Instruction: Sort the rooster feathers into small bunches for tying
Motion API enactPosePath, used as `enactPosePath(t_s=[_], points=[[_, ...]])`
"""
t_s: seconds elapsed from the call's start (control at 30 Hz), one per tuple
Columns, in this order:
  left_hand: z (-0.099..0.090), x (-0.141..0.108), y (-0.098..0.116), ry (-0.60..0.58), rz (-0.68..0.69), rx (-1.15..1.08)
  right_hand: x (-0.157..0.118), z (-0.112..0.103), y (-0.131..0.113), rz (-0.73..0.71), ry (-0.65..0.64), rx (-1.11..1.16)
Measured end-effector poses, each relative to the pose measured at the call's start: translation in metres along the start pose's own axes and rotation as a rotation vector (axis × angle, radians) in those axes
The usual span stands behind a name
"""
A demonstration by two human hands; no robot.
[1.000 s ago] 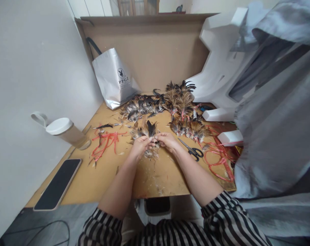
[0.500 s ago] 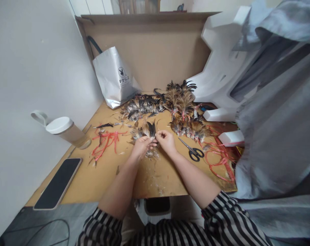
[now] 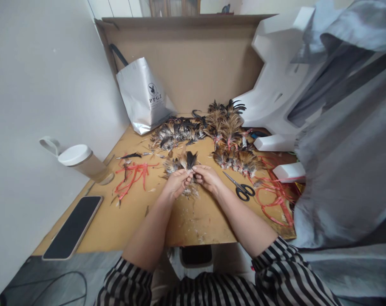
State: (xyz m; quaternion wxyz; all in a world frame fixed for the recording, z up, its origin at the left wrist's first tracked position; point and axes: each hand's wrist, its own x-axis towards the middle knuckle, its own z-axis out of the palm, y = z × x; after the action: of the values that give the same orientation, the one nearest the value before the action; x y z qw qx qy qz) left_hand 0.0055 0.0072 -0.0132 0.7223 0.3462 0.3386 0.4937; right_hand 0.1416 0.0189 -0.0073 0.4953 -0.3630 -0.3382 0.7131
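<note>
Left hand [image 3: 179,182] and right hand [image 3: 207,177] meet mid-worktop [image 3: 123,229] — thumbs and fingers narrowed, both pinching the base of a feather tuft [image 3: 191,160]. Scissors [image 3: 242,191] lie just right of the right hand; red strips [image 3: 144,171] lie left, a phone [image 3: 73,227] near left.

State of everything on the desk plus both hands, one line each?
Left hand: pinching feathers
Right hand: thumb and finger pinched at the feathers' base
Feathers: held at the base, tips up
Scissors: lying on the table, not held
Phone: face up, screen dark
Cup: lid on
Silver bag: standing at the back
Red strips, left: loose, tangled
Feather bundles, back right: red ties at bases
</note>
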Motion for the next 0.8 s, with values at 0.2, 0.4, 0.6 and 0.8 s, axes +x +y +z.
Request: enactPosePath(t_s=[0.2,0.4,0.6,0.8], points=[[0.000,0.000,0.000,-0.009,-0.010,0.029,-0.001,-0.003,-0.002,0.054,-0.090,0.068],[0.001,0.000,0.002,0.089,0.036,0.069,-0.005,0.001,-0.007,-0.027,0.011,-0.033],[0.005,-0.003,0.004,0.120,0.022,0.152,-0.005,0.004,-0.008,-0.220,0.202,-0.247],[0.008,-0.004,0.003,0.101,0.029,0.215,-0.006,0.008,-0.005,-0.237,0.202,-0.272]])
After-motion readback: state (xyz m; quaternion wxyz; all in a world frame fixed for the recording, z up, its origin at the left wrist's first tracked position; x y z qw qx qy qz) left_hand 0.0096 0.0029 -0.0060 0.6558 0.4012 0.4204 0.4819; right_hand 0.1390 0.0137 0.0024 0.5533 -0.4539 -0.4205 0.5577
